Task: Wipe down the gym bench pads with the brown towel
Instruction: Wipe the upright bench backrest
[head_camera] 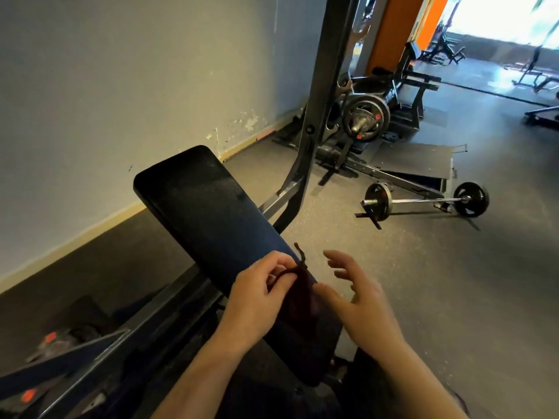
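A long black bench pad (205, 204) runs from the middle of the view down toward me. A dark brown towel (301, 294) hangs bunched over the pad's near end, a thin strand sticking up from it. My left hand (257, 294) pinches the towel's upper edge between thumb and fingers. Just right of the towel, my right hand (357, 294) hovers with its fingers spread and relaxed, holding nothing.
A grey metal upright (320, 116) rises right behind the bench. A loaded barbell (423, 201) lies on the floor to the right, with a plate-loaded machine (366, 116) beyond it. A wall (121, 86) runs along the left. Weight plates (60, 340) sit at lower left.
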`<state>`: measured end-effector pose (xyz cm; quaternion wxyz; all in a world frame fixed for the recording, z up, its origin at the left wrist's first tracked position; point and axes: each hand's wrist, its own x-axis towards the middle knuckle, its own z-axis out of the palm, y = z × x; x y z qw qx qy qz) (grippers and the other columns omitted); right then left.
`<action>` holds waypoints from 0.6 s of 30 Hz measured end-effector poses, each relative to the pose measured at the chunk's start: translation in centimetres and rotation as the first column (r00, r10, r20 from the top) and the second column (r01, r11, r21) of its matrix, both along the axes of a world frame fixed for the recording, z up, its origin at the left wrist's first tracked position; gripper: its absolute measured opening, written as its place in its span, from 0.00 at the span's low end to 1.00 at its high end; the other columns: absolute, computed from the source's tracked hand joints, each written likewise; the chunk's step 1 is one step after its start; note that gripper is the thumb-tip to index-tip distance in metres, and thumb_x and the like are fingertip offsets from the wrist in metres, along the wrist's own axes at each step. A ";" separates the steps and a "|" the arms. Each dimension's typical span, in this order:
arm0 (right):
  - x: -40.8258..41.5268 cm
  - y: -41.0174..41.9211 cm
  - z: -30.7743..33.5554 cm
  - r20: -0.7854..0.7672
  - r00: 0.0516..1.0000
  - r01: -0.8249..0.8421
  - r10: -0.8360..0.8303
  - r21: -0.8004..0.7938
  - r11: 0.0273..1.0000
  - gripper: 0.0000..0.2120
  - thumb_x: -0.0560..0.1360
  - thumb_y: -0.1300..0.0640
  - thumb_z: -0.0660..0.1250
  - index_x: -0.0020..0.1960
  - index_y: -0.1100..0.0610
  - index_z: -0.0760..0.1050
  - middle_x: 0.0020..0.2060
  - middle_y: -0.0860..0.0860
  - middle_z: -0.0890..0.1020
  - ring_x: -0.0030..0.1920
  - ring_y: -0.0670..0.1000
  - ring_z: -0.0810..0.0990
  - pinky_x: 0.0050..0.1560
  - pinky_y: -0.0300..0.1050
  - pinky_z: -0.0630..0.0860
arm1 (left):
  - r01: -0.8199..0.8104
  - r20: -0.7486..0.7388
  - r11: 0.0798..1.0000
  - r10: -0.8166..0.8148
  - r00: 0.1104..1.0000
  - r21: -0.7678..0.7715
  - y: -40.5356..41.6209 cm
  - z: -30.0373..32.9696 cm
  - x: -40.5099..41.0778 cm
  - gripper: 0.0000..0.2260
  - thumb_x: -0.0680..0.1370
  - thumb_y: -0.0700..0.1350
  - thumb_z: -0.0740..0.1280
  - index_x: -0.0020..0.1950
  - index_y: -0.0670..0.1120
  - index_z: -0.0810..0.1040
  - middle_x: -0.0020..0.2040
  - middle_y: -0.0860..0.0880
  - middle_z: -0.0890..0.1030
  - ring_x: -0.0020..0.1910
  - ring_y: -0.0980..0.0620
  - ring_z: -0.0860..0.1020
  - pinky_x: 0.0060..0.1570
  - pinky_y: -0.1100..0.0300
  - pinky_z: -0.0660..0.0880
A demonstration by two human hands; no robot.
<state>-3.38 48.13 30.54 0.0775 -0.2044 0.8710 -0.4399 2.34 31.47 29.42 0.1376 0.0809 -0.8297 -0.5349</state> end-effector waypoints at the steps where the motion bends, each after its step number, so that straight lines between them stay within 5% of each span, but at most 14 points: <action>1: -0.3 -0.2 0.4 -0.030 0.998 -0.053 0.053 0.010 0.999 0.16 0.77 0.53 0.69 0.56 0.34 0.69 0.55 0.34 0.73 0.55 0.34 0.73 0.48 0.28 0.68 | 0.003 -0.013 0.994 -0.005 1.000 -0.113 0.0 0.5 -0.2 0.05 0.80 0.44 0.68 0.50 0.55 0.78 0.46 0.59 0.80 0.49 0.62 0.78 0.49 0.69 0.74; 3: -0.8 -0.9 0.3 -0.041 0.992 -0.122 0.122 0.012 0.992 0.13 0.77 0.54 0.69 0.49 0.35 0.73 0.51 0.38 0.79 0.51 0.37 0.77 0.49 0.30 0.72 | -0.020 -0.033 0.974 0.013 0.999 -0.223 0.2 1.2 -0.5 0.06 0.80 0.44 0.68 0.50 0.56 0.79 0.46 0.59 0.80 0.48 0.61 0.78 0.49 0.68 0.74; 9: -1.2 -2.7 -0.6 0.025 0.983 -0.172 0.182 -0.233 0.957 0.11 0.77 0.59 0.69 0.52 0.43 0.74 0.45 0.42 0.80 0.41 0.47 0.79 0.41 0.38 0.77 | -0.032 -0.016 0.982 0.030 0.999 -0.186 -0.2 2.8 -0.4 0.10 0.78 0.44 0.70 0.46 0.61 0.77 0.43 0.61 0.80 0.49 0.67 0.77 0.47 0.76 0.70; 14: -1.8 -2.2 -0.6 -0.033 0.981 -0.192 0.190 -0.268 0.944 0.14 0.78 0.62 0.67 0.44 0.42 0.74 0.39 0.49 0.80 0.38 0.51 0.80 0.39 0.47 0.79 | -0.041 0.055 0.994 0.047 0.997 -0.104 -0.1 3.2 0.1 0.05 0.76 0.45 0.72 0.45 0.55 0.79 0.41 0.58 0.80 0.43 0.62 0.77 0.42 0.74 0.71; 18: -1.8 -1.6 -0.6 -0.043 0.974 -0.227 0.224 -0.290 0.930 0.12 0.79 0.63 0.66 0.46 0.46 0.72 0.38 0.42 0.81 0.38 0.45 0.81 0.39 0.40 0.78 | 0.035 0.212 0.995 -0.014 0.977 -0.097 0.1 2.9 0.8 0.05 0.76 0.46 0.73 0.47 0.54 0.78 0.42 0.53 0.80 0.42 0.64 0.78 0.39 0.72 0.73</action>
